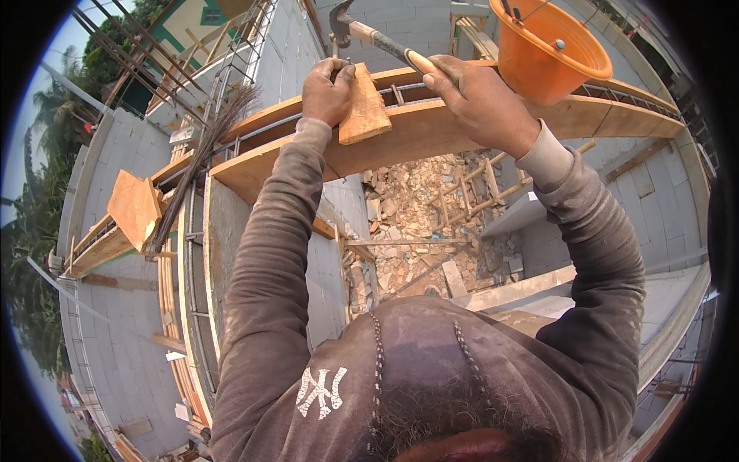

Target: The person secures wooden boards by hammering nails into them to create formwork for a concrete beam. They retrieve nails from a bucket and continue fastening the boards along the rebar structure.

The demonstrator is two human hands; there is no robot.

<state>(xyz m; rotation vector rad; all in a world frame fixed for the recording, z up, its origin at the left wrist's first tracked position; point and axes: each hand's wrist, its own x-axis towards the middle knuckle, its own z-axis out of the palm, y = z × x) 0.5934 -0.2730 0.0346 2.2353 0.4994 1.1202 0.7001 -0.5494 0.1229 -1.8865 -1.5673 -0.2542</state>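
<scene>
My right hand (pixel 489 100) is wrapped round the handle end of a claw hammer (pixel 377 42). The hammer's metal head reaches to the left and hangs just above my left hand (pixel 329 92). My left hand's fingers are pinched together beside a short wooden board (pixel 363 108); whatever they hold is too small to make out. This board lies across the top of a long plywood formwork (pixel 431 127), its near end jutting over the front side. Steel reinforcing bars show in the gap between the formwork's two sides.
An orange bucket (pixel 550 54) stands on the formwork, right of my right hand. At left are a bundle of thin wires (pixel 204 146) and a loose plywood piece (pixel 133 208). Far below, broken rubble (pixel 412 192) covers the ground beside a wooden ladder (pixel 469 189). Grey block walls (pixel 123 331) surround this.
</scene>
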